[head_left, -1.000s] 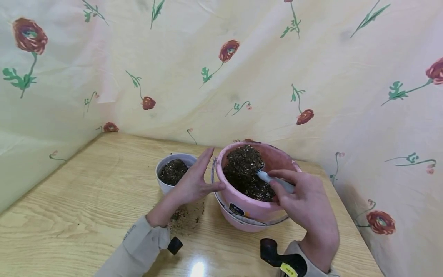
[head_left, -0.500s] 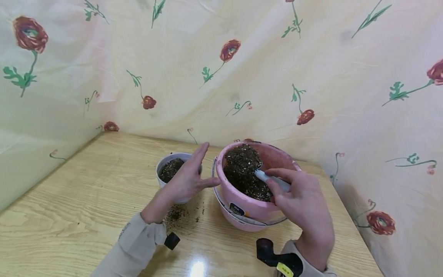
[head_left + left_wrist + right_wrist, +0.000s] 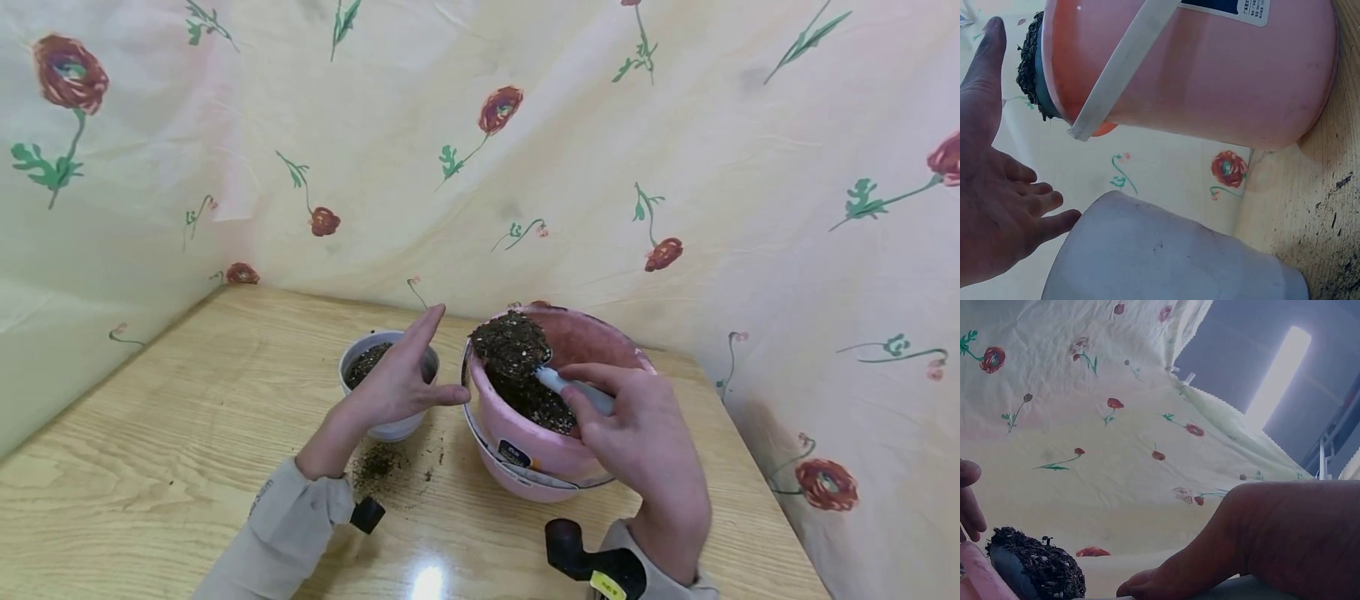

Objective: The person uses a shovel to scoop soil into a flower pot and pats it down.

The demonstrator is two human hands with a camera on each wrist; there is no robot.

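My right hand point(image 3: 648, 425) grips the pale blue handle of a trowel point(image 3: 553, 381). Dark potting soil point(image 3: 512, 342) is heaped on its scoop, which sits over the left rim of a pink bucket point(image 3: 562, 454). More soil lies inside that bucket. My left hand point(image 3: 390, 387) is held with straight fingers and the thumb spread, above the near right side of a white flowerpot point(image 3: 395, 430). Soil partly fills the pot. In the left wrist view the little finger is at the pot's rim; whether it touches I cannot tell. The right wrist view shows the scoop point(image 3: 1013, 572) under its soil.
Spilled soil point(image 3: 378, 462) lies on the wooden table point(image 3: 187, 400) in front of the flowerpot. The bucket's handle point(image 3: 1125, 65) hangs down its side. Flowered cloth point(image 3: 375, 167) encloses the back and sides of the table.
The loaded trowel has moved left, from inside the bucket to above its left rim. My left hand has drawn slightly left, farther from the bucket.
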